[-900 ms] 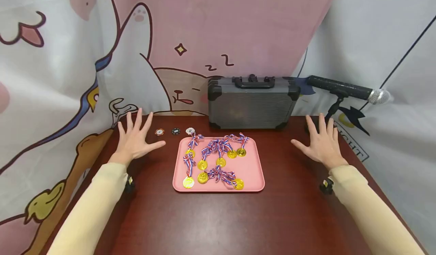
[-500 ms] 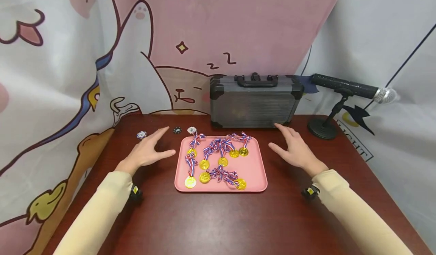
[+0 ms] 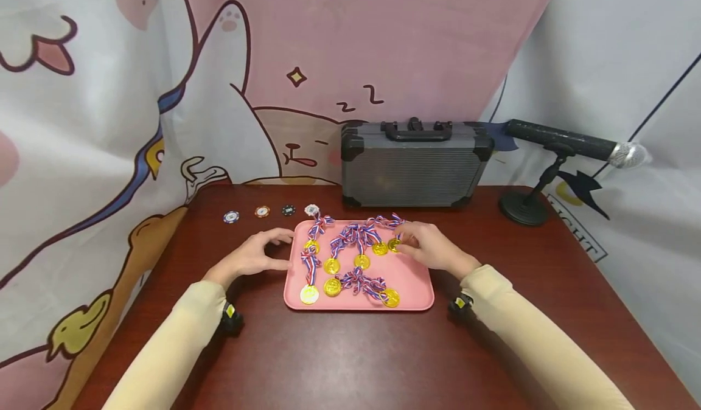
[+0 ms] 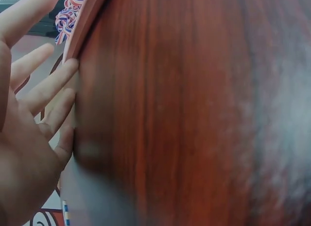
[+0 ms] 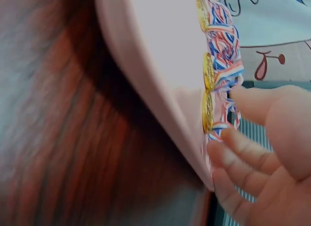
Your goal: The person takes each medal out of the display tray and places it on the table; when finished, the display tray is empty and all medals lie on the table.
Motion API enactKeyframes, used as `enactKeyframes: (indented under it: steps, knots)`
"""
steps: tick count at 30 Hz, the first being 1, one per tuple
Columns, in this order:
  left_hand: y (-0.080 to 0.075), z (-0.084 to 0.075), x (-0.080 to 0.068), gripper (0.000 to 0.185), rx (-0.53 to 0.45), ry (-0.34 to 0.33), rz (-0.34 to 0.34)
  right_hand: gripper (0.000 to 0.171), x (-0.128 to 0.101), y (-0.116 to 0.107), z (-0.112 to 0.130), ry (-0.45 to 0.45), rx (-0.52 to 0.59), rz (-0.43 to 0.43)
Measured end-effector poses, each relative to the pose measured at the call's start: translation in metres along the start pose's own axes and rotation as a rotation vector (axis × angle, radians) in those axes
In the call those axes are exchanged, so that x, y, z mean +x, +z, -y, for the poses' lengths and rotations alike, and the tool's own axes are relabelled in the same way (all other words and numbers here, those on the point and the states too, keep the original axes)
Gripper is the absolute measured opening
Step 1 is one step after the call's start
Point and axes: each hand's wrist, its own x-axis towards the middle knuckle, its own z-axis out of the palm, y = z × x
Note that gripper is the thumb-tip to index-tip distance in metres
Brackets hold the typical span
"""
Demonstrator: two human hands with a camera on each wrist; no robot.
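Observation:
A pink tray (image 3: pixel 405 276) on the table bears several gold medals with red, white and blue ribbons. My left hand (image 3: pixel 249 257) is at the tray's left edge, thumb and fingers apart and loosely bent; the left wrist view has its fingertips (image 4: pixel 71 65) right by the tray's rim. Over the tray's far right corner reaches my right hand (image 3: pixel 438 250), its fingertips close to the rightmost gold medal (image 3: pixel 393 245). In the right wrist view a gap separates thumb and fingers, with that medal (image 5: pixel 208 111) and ribbon beyond.
Several poker chips (image 3: pixel 262 211) lie in a row behind the tray on the left. A grey hard case (image 3: pixel 413 176) stands at the back. To its right is a black microphone (image 3: pixel 564 139) on a stand (image 3: pixel 524 209). A cartoon-print curtain (image 3: pixel 350 51) encloses the table.
Both hands have come inward and down from spread positions beside the tray. The left is now at the tray's left edge, the right over its far right corner. Tray and medals stay put.

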Motion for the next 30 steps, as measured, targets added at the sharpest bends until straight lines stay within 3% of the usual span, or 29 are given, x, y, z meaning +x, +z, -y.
enactKeyframes:
  steps: [3, 8, 16, 24, 30]
  knots:
    - [0.003, 0.001, 0.0, 0.073, -0.036, -0.01, 0.04, 0.035, 0.003, 0.005, 0.001, 0.01, -0.065, 0.058]
    - [0.005, 0.002, -0.002, 0.075, -0.048, -0.081, 0.066, 0.027, 0.006, 0.009, 0.002, 0.011, -0.164, 0.119]
    - [0.004, 0.007, -0.007, 0.074, -0.042, -0.117, 0.072, 0.03, 0.012, 0.004, 0.008, 0.091, -0.152, 0.189]
    - [0.006, 0.009, -0.006, 0.075, -0.031, -0.118, 0.067, 0.022, 0.005, -0.008, 0.002, 0.109, 0.015, 0.063]
    - [0.005, 0.007, -0.006, 0.075, -0.033, -0.113, 0.069, 0.026, -0.002, -0.033, -0.008, 0.195, 0.193, -0.039]
